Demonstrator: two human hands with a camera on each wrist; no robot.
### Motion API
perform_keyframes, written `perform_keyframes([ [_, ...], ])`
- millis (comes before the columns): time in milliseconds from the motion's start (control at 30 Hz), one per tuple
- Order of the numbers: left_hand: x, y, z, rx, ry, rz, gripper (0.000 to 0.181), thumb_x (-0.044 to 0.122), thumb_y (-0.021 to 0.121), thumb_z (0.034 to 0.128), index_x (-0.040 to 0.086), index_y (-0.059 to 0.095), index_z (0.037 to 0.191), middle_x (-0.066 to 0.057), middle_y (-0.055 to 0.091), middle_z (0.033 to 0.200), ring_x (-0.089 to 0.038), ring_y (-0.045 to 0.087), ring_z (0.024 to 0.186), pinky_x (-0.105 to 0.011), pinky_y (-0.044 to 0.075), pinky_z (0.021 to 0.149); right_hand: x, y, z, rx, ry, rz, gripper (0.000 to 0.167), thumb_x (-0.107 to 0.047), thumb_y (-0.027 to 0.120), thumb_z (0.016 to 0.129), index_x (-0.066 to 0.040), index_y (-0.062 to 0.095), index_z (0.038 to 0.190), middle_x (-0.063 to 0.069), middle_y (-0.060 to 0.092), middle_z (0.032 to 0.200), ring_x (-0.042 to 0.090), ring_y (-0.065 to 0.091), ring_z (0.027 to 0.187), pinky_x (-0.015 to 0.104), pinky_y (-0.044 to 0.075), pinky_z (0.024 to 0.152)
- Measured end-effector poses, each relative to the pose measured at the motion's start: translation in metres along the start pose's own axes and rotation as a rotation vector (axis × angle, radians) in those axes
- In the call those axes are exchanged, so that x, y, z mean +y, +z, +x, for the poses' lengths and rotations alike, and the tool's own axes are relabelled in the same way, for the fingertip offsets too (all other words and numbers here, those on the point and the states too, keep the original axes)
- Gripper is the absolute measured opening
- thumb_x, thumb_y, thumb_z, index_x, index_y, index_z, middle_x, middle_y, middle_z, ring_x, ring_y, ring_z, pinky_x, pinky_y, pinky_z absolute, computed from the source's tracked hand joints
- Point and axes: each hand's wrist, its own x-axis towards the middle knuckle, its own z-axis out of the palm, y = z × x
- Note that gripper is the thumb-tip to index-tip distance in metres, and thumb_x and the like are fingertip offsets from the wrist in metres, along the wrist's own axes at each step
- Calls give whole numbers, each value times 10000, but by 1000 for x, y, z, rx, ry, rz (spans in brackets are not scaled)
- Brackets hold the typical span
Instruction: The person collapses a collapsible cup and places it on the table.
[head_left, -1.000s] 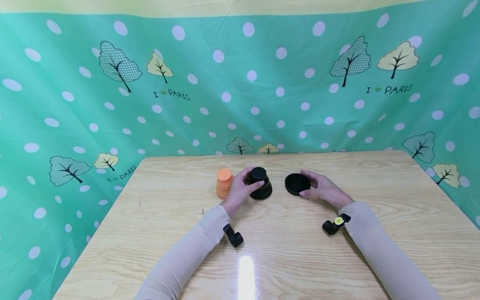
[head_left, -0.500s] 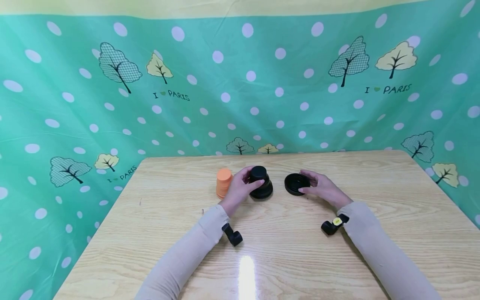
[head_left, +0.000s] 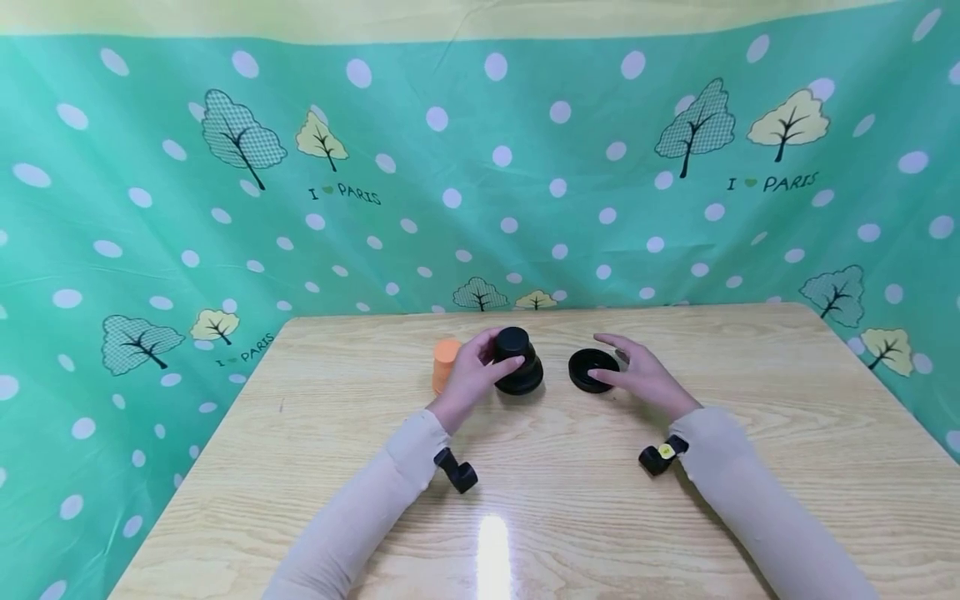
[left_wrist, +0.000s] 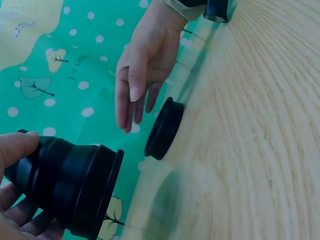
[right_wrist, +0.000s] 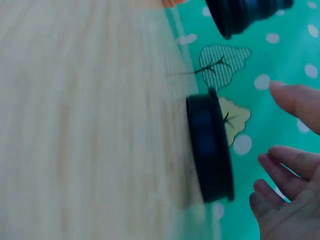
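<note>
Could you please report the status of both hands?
Left hand holding black cup off the table; right hand near black dish, not touching; orange cup beside left hand.

Tapered piece [left_wrist: 75,180]: black
Round dish [right_wrist: 207,147]: black
Round-topped piece [head_left: 445,364]: orange
Tabletop [head_left: 555,500]: pale, wood-grained
Cloth [head_left: 465,229] behind far edge: green, with pale dots

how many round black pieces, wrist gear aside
2: a black, round, stepped piece in the left hand, a shallow black round dish on the wooden table; nested pieces may hide.

Dotted green cloth [head_left: 465,175] hangs behind a wooden table [head_left: 562,475].
</note>
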Motion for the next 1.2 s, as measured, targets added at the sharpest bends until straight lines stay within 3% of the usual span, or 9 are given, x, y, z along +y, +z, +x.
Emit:
perform_keyframes([
  [300,15,-7,-12,-29,51,0,498,149,752,813,125,567,1275,-54,586,1267,-210,515,1208,-406,348,1071,-26,14,-2,-34,-70,55,651,-299,670,887,-77,385,1429,148,325,1494,434,259,1360,527,244,1103],
  [467,20,-10,-18,-38,92,19,511,149,765,802,134,569,1274,-42,594,1256,-194,529,1192,-424,359,1059,-39,20,-5,-53,-140,98,605,-237,666,895,-41,410,1406,150,393,1453,357,316,1357,456,253,1118],
  [800,30,-9,-33,-80,210,22,506,78,762,791,88,578,1263,-86,602,1246,-207,552,1165,-388,396,1033,-63,31,-11,-80,-170,160,522,-198,608,934,26,431,1371,191,452,1398,341,411,1299,463,325,1076],
  [1200,34,-7,-44,-146,344,77,553,54,784,756,102,587,1270,-59,604,1250,-172,548,1162,-354,392,1039,-71,43,-12,-61,-93,227,493,-286,593,941,6,500,1327,161,534,1329,272,535,1195,349,461,969],
])
